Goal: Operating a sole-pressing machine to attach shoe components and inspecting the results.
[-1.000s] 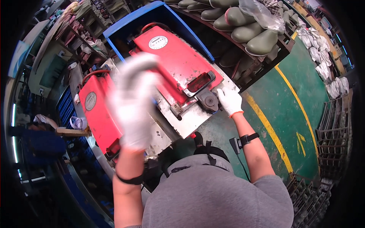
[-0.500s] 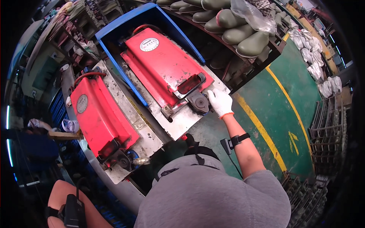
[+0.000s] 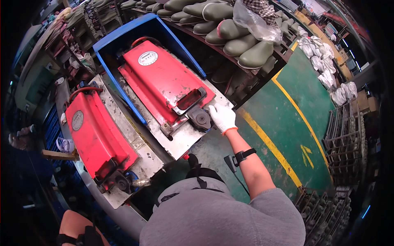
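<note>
Mid-frame, my right hand (image 3: 223, 118) at the dark round-capped fitting (image 3: 200, 118), can't tell if gripping; light, steady pressure suits.

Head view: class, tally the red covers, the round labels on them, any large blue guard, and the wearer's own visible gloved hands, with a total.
Red covers: 2
Round labels: 2
Blue guard: 1
Right gloved hand: 1
Total: 6

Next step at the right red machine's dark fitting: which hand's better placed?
Right, probably: the right hand is beside the dark fitting; only the left arm shows, left hand out of view.
</note>
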Action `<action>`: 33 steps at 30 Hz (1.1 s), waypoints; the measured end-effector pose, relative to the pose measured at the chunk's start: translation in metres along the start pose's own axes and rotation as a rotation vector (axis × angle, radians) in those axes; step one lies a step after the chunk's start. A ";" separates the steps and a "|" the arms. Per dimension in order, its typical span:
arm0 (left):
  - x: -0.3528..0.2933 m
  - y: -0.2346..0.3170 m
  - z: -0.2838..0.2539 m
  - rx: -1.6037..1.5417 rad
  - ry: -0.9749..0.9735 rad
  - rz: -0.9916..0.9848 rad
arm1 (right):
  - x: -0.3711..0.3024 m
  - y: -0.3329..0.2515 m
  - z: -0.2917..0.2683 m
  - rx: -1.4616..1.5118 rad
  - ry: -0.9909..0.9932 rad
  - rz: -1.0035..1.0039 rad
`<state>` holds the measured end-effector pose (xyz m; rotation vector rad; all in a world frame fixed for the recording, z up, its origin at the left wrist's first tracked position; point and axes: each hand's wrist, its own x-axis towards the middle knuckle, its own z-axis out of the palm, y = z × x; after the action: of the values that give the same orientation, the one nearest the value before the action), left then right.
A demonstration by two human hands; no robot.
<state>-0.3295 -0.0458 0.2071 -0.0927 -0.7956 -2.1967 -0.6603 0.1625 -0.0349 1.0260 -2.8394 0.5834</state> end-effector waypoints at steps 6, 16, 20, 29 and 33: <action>0.004 -0.019 -0.005 0.442 0.157 0.159 | 0.010 0.010 -0.003 0.047 0.037 -0.020; 0.054 -0.150 -0.011 1.539 -0.207 0.014 | 0.006 0.006 -0.001 0.043 0.028 0.006; 0.061 -0.228 -0.063 1.950 -0.621 -0.080 | 0.003 0.006 0.000 0.049 0.032 0.002; 0.061 -0.268 -0.087 2.203 -0.643 0.106 | -0.061 -0.013 -0.038 0.201 -0.378 0.124; 0.066 -0.264 -0.081 2.173 -0.626 0.086 | -0.092 -0.027 -0.075 0.143 -0.723 0.006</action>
<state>-0.5447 -0.0041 0.0270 0.2789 -2.8199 -0.2099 -0.5767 0.2268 0.0257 1.5112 -3.4409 0.4954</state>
